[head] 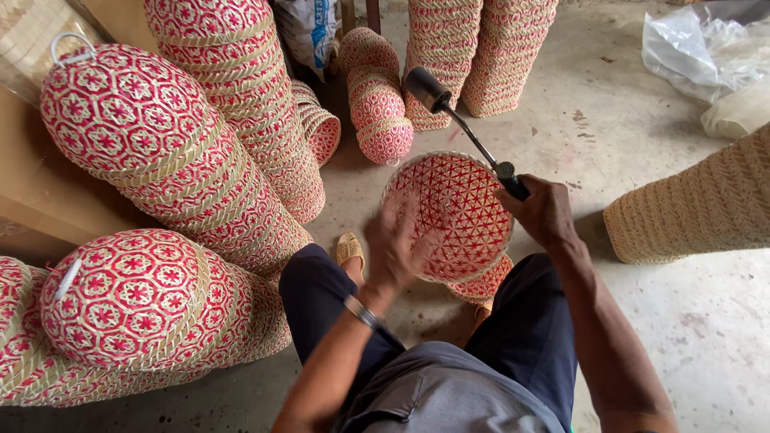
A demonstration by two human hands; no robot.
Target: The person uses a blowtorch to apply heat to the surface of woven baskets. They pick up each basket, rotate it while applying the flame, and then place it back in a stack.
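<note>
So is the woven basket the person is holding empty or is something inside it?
Empty. The red and natural woven basket is tilted with its opening toward the camera, and only bare weave shows inside. The left hand covers part of its rim.

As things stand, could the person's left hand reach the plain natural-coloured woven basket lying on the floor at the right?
Probably not easily: the left hand is on the red-and-white woven bowl, and the right arm lies between it and the plain basket.

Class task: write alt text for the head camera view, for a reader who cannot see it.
A seated person's left hand holds a red-and-natural woven basket while the right hand grips a black long-necked tool over it. Stacks of matching baskets lie on the concrete floor.
</note>
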